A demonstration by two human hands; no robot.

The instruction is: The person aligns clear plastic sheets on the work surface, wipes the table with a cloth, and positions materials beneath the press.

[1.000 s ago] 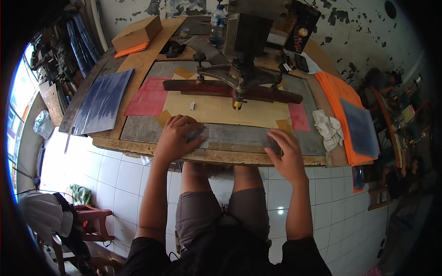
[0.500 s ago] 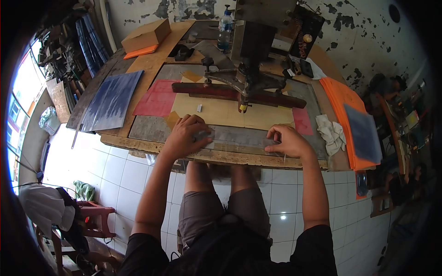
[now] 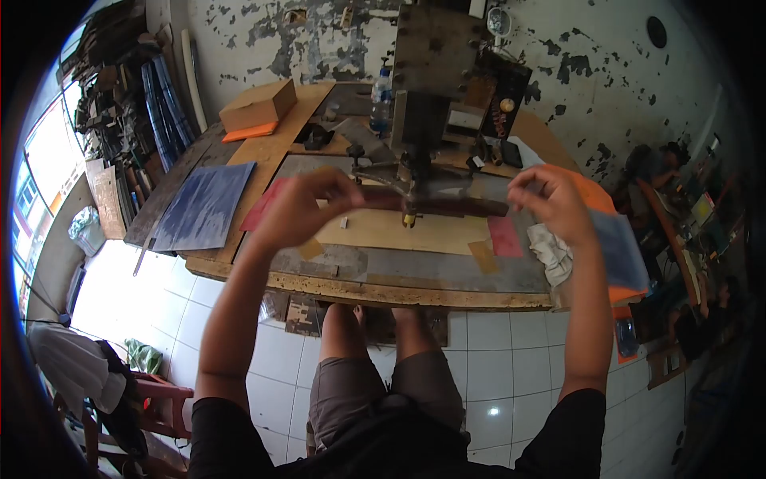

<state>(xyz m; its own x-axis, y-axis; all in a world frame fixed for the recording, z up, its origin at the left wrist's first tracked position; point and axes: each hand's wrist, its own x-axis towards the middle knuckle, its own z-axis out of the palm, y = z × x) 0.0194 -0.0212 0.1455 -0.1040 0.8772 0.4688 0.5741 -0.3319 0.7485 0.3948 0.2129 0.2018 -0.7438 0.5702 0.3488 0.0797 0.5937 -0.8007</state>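
My left hand [image 3: 307,207] and my right hand [image 3: 554,203] are raised above the table, fingers pinched. A thin clear plastic strip [image 3: 479,193], faint and blurred, stretches between them. Behind it stands a metal press [image 3: 420,128] with a dark red crossbar [image 3: 459,206], partly hidden by the strip and my left hand. Beneath the bar lies a cream sheet [image 3: 375,230], with a small white piece [image 3: 344,223] on it. Pink sheets [image 3: 503,236] show at both sides, and a tan tape patch [image 3: 482,257] sits at the cream sheet's front edge.
Blue plastic sheets [image 3: 203,207] lie at the left, near a cardboard box [image 3: 257,105]. A white cloth [image 3: 549,254] and an orange stack [image 3: 586,188] topped by blue plastic [image 3: 618,251] are at the right. A water bottle [image 3: 381,104] stands behind. Another person [image 3: 666,164] sits far right.
Both hands have risen from the table's front edge and moved forward towards the press, carrying the clear strip. The view has tilted up slightly.
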